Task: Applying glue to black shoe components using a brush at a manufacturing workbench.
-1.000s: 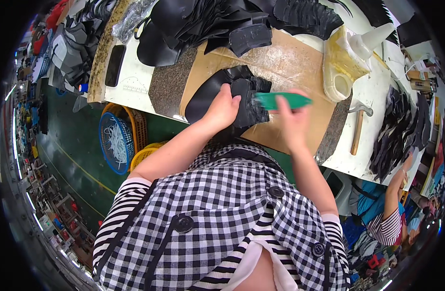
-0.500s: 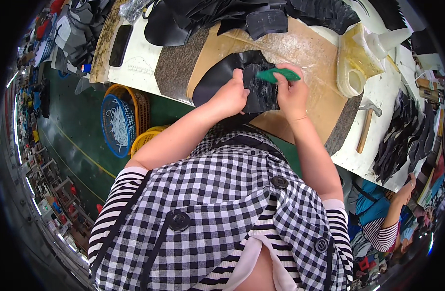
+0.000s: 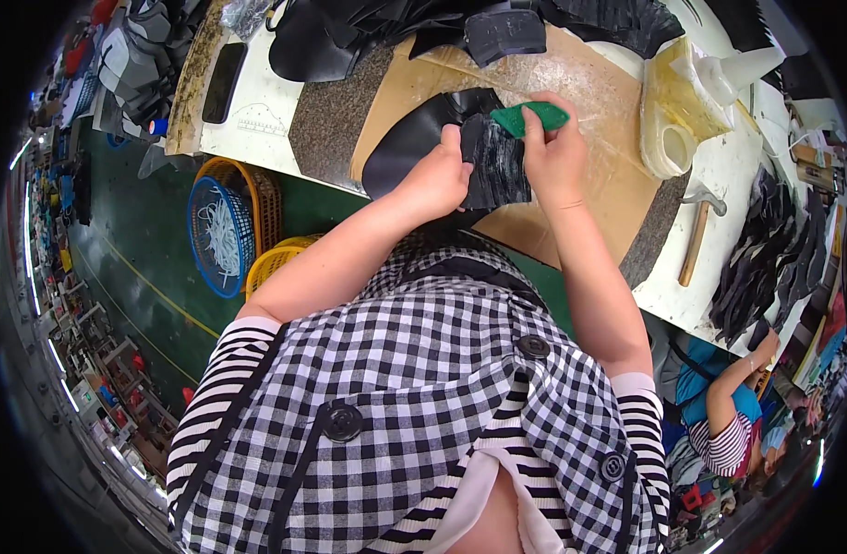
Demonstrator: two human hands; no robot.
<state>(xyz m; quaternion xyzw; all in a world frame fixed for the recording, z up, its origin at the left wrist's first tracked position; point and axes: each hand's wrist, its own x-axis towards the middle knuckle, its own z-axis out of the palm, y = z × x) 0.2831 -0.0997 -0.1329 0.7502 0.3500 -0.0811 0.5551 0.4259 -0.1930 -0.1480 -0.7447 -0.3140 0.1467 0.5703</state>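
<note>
The right hand (image 3: 554, 164) is moving up and left: a second ago it was out to the right of the black stack (image 3: 499, 166), and now it is sitting close beside that edge. The green tool (image 3: 532, 120) is shifting to the stack's upper right corner, looking shorter. White streaks are showing across more of the stack. At the right, a co-worker's arm (image 3: 721, 397) is bending more.

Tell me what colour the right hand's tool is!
The tool is green, best seen in the head view.
</note>
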